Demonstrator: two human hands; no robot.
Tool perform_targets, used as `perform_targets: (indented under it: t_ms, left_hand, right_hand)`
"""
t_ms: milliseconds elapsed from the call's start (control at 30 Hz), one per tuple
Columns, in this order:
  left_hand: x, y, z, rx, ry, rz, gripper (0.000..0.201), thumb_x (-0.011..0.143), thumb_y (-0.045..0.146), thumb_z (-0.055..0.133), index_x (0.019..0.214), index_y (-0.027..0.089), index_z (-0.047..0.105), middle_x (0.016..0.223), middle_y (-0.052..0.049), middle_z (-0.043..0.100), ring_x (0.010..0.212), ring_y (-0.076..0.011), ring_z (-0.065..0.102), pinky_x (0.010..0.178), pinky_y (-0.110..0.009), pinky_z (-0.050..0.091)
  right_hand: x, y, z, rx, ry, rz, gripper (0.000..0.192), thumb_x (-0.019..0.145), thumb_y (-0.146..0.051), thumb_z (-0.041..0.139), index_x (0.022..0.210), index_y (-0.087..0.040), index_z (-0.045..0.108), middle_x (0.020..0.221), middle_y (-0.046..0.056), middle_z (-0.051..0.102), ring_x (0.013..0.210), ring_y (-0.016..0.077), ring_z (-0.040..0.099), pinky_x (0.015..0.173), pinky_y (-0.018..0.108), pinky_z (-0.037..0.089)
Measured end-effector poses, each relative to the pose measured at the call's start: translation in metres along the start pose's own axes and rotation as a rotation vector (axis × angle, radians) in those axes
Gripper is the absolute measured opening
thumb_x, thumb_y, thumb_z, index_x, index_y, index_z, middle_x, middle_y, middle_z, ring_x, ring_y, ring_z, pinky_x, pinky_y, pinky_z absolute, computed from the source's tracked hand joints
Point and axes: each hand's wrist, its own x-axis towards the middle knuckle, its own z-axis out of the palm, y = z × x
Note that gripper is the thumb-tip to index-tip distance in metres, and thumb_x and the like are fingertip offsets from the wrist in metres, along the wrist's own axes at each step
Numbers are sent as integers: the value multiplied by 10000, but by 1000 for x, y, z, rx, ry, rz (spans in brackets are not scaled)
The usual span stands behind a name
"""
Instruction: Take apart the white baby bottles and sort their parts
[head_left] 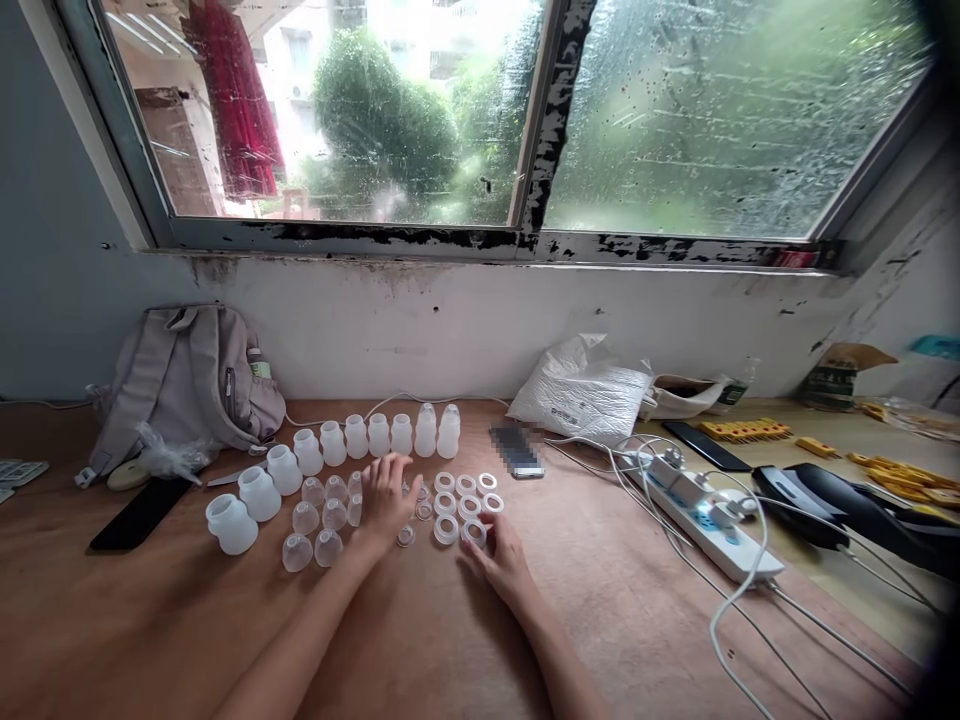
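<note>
Both hands lie flat at frame centre: left hand [386,495] on cups [322,515], right hand [501,555] touching rings [465,497]; a sweep could scatter them.

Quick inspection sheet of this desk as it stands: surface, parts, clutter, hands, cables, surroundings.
Surface: wooden table, bare near the camera.
Job's things: white bottle parts in a curved row; clear caps beside them; white rings grouped.
Clutter: backpack, black phone, white bag.
Hands: left hand flat among the parts; right hand touching a ring.
Cables: power strip with white cords.
Surroundings: rain-streaked window.
</note>
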Motion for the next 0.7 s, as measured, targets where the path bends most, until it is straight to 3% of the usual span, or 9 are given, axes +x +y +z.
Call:
perform_targets:
  t_ms: [167,300,433,567,700]
  left_hand:
    - [93,4,17,44,-47,48,365,757,310,493,1109,213,490,1169,-109,479,1068,-273,417,872,-397,289]
    - [129,3,38,28,-72,46,294,694,368,563,916,175,582,1111,-138,523,1078,-313,403,875,-447,271]
    - [127,4,40,-12,-46,40,192,678,361,589,720,174,580,969,-110,596,1045,-284,436,884,-429,278]
    - [102,8,17,-92,50,16,202,738,380,529,781,183,549,935,-75,618,1049,-241,453,907,-392,302]
    - [52,15,-11,-549,226,-164,259,743,412,523,868,187,489,969,-72,607,862,-180,564,703,-292,449]
  right_hand:
    - [-2,-3,-2,18,-1,-11,262,732,-336,546,947,-194,499,918,62,575,769,180,547,711,320,447]
    - [-2,-7,-4,41,-6,27,236,755,-314,517,957,-196,489,911,64,571,763,181,549,720,329,450]
    - [-1,-9,-6,89,31,42,202,762,-301,502,936,-200,497,896,62,576,778,186,554,714,323,459]
    - [-1,-15,-12,169,49,42,210,776,-329,495,944,-204,507,934,64,578,853,198,546,770,334,448]
    - [6,-35,-17,381,64,90,270,812,-386,449,1005,-202,489,997,78,565,902,201,546,789,340,450]
